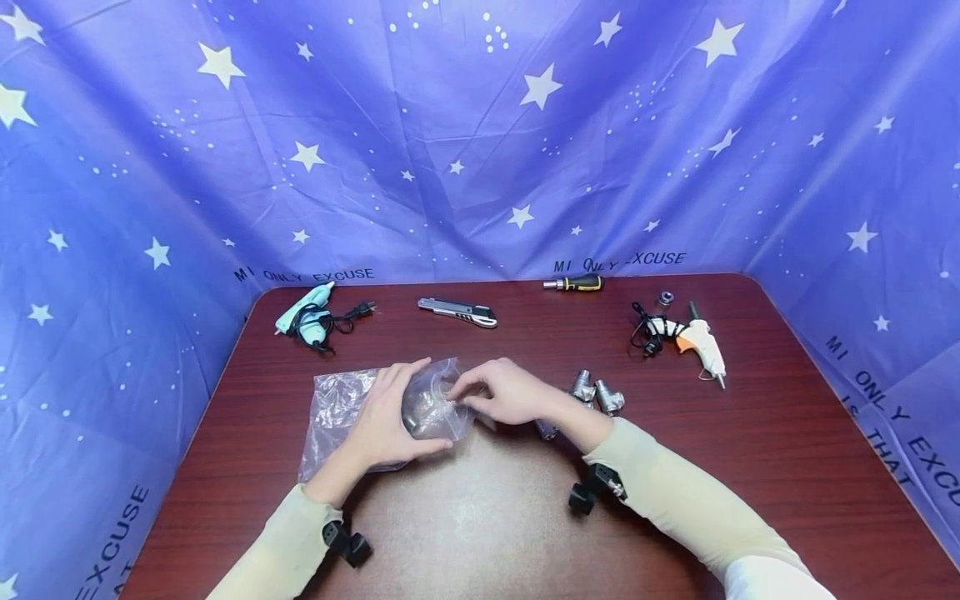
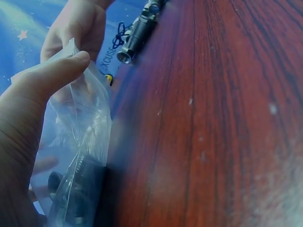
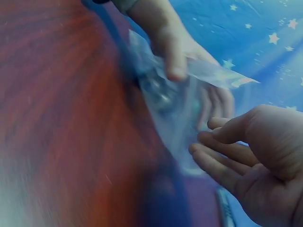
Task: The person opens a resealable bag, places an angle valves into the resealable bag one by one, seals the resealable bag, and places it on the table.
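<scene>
My left hand (image 1: 384, 423) grips a clear plastic bag (image 1: 322, 446) near its mouth, thumb on the near side and fingers across the far side. Shiny metal parts (image 2: 78, 182) show through the film in the left wrist view, one apparently threaded; their exact kind is unclear. At the bag's mouth is my right hand (image 1: 508, 392), its fingers (image 3: 222, 165) loosely bent and nothing visible between them in the right wrist view. Several chrome pipe fittings (image 1: 609, 398) lie beside the right forearm, partly hidden by it.
Along the back of the table (image 1: 480, 533) lie a mint glue gun (image 1: 306, 312) with its cord, a utility knife (image 1: 457, 312) and a black-and-yellow screwdriver (image 1: 576, 284). At the right are a small metal ring (image 1: 666, 297) and a white glue gun (image 1: 703, 343). Starry curtains (image 1: 480, 133) surround the table.
</scene>
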The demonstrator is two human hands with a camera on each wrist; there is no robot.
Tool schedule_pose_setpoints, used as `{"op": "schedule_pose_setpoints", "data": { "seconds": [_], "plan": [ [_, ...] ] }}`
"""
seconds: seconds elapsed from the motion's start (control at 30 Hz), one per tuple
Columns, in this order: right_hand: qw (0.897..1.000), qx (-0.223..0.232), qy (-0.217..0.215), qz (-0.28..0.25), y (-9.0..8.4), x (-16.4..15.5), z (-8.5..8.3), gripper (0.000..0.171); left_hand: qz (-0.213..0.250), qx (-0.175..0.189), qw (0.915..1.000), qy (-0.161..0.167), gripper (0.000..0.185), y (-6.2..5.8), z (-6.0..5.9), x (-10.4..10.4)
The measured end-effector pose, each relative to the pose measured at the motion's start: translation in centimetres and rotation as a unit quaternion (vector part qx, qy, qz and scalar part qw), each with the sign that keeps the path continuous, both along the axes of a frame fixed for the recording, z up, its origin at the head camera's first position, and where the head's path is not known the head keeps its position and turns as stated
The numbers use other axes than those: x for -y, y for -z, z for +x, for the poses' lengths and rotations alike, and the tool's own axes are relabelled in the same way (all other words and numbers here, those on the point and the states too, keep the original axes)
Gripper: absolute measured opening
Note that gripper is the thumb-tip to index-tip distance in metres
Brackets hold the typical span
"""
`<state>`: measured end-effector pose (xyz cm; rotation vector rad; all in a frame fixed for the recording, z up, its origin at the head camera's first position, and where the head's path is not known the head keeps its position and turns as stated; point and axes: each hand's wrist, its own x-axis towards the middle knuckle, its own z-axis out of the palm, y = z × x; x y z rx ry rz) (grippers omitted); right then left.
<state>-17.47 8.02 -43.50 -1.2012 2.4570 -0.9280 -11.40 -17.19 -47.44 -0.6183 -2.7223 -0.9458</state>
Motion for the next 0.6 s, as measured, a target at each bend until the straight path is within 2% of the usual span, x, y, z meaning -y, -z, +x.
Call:
{"op": "schedule_pose_setpoints", "data": {
  "seconds": [0.17,0.33,0.4,0.6],
  "plan": [
    [0.999,-0.021,0.033,0.001,-1.3,-3.5,-0.7,0.018,0.0,0.001,1.0,-0.005,0.125,0.1,-0.1,0.0],
    [0.996,-0.06,0.055,0.032,-2.3,-6.8,-1.3,0.019,-0.001,-0.004,1.0,-0.001,0.127,0.1,-0.2,0.0],
    [0.995,-0.071,0.058,0.046,-2.3,-7.9,-1.4,0.019,-0.002,-0.008,1.0,0.003,0.128,0.1,-0.2,0.0],
    [0.994,-0.064,0.052,0.078,-1.4,-10.2,-1.1,0.019,-0.006,-0.011,0.9998,0.017,0.129,0.0,-0.1,0.3]
  ]
}}
